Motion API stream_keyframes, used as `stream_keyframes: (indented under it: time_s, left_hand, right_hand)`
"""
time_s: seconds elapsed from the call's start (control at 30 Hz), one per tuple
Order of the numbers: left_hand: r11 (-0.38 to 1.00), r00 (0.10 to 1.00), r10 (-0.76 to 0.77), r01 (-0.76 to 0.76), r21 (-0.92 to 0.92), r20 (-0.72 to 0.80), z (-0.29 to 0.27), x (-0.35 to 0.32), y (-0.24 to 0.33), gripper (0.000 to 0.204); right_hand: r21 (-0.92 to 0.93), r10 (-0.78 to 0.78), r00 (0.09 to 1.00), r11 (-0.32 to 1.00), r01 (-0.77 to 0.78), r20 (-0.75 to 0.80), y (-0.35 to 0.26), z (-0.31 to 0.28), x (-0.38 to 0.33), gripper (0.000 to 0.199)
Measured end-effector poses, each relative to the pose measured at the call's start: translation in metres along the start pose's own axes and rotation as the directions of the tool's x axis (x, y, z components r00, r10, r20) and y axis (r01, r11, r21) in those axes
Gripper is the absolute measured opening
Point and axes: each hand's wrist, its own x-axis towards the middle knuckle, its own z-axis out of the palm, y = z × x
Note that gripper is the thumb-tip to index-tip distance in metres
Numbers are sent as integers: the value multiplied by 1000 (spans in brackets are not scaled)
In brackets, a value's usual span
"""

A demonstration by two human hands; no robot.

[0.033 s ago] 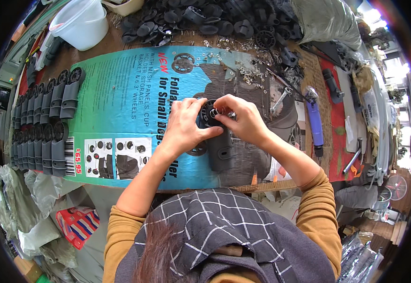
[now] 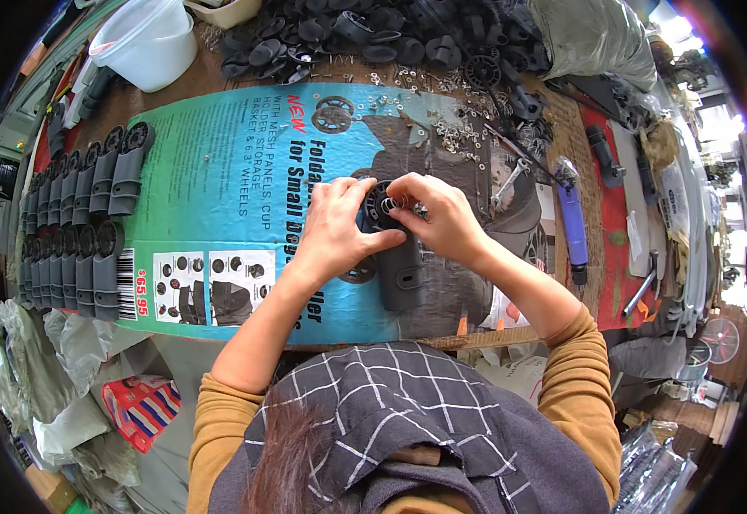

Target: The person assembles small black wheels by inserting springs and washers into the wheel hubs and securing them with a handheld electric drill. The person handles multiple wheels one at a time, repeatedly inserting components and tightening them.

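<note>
Head view: dark plastic part [image 2: 401,278] lies mid-desk on printed cardboard [image 2: 185,188], left hand [image 2: 332,224] gripping its round far end between thumb and fingers, right hand [image 2: 440,216] pinching a small silvery ring [image 2: 387,206] there. Should that pinch slip, ring might skitter off among loose washers [image 2: 459,139], far right.

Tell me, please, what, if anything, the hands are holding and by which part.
The left hand holds a dark grey plastic fitting by its round end. There, the right hand pinches a small shiny piece; by which part is unclear.
</note>
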Motion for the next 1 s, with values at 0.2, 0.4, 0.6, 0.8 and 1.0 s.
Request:
stream_keyframes:
  time_s: [0.2, 0.4, 0.6, 0.8, 1.0]
  left_hand:
    - [1000, 998, 16, -15, -12, 58, -5, 7, 2, 78]
    - [999, 988, 51, -49, -14, 147, -4, 12, 11, 79]
    - [999, 979, 7, 1, -39, 204, -7, 13, 13, 85]
    - [930, 1000, 28, -21, -367, 14, -17, 31, 31, 76]
    - [454, 985, -85, 172, -874, 150, -11, 24, 56, 59]
  right_hand:
    - [-54, -79, 997, 995, 81, 22, -10, -13, 0, 40]
    - [-420, 121, 797, 798, -433, -591, 100, -126, 31, 36]
    - [-419, 246, 702, 655, -629, -668, 199, -154, 46, 33]
    - [-104, 70, 797, 981, -164, -599, 57, -109, 13, 29]
    - [94, 24, 972, 996, -2, -235, -21, -55, -32, 45]
